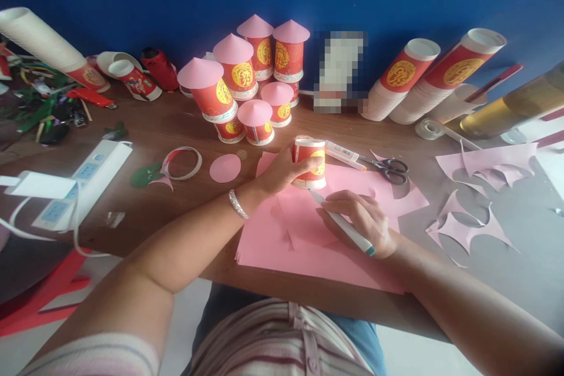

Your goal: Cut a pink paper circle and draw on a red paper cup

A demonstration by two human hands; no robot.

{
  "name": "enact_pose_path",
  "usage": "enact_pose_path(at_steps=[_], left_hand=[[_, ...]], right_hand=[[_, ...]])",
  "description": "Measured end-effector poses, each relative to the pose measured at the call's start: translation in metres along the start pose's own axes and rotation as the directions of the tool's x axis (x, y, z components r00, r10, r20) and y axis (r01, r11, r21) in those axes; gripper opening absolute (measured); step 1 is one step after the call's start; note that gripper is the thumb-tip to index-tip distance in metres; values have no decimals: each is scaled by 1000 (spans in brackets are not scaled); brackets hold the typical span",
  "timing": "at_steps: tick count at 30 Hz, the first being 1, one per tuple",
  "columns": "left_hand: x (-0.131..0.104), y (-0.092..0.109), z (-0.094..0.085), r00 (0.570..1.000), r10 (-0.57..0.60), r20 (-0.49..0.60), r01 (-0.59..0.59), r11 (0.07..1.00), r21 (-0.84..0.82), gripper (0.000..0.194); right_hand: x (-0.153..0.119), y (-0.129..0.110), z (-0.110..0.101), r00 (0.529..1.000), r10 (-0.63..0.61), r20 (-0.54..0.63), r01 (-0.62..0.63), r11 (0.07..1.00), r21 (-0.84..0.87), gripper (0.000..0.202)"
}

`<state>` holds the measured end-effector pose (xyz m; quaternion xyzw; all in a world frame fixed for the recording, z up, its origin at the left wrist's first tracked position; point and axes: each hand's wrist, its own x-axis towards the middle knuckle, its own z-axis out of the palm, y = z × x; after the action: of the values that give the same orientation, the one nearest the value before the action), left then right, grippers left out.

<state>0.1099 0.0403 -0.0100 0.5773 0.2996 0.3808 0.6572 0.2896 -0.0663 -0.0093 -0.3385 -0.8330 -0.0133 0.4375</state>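
Note:
My left hand (286, 165) is wrapped round a red paper cup (309, 171) with a yellow emblem. The cup stands upside down on pink paper (273, 241). In my right hand (359, 220) is a white marker pen (348, 232) with a green end, its tip close to the cup's lower rim; whether it touches cannot be made out. Behind them lie another white marker (343, 155) and black-handled scissors (392, 169). To the left on the table are a pink paper disc (225, 168) and a roll of tape (181, 163).
Several red cups with pink cone tops (231, 64) stand near the blue wall. Stacked cups (403, 76) lean at the right, beside a gold tube (506, 103). Pink paper scraps (471, 223) lie right. A white power strip (83, 185) with cables is at the left.

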Motion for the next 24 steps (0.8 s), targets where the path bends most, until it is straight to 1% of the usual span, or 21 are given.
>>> enact_pose_path(at_steps=[6,9,13,17,21,24], left_hand=[[0,2,1,1000,-1,7,1,1000,-1,36],[0,3,1,1000,8,19,-8,1000,-8,35],[0,3,1,1000,-10,12,11,999,-33,35],[-1,3,1,999,-33,17,34,998,-43,34],[-1,4,1,999,-37,29,39,997,-70,36],[-1,6,0,998,-32,49,37,994,-106,35]], right_hand=[[4,2,-3,995,-89,39,90,996,-8,33],[5,2,-3,993,-112,48,113,994,-9,30],[3,-1,0,996,-80,35,80,997,-8,23],[2,-2,2,999,-42,-7,42,999,-13,20],[7,0,1,998,-49,-35,49,999,3,19],[12,1,-1,998,-53,-46,53,999,-11,23]])
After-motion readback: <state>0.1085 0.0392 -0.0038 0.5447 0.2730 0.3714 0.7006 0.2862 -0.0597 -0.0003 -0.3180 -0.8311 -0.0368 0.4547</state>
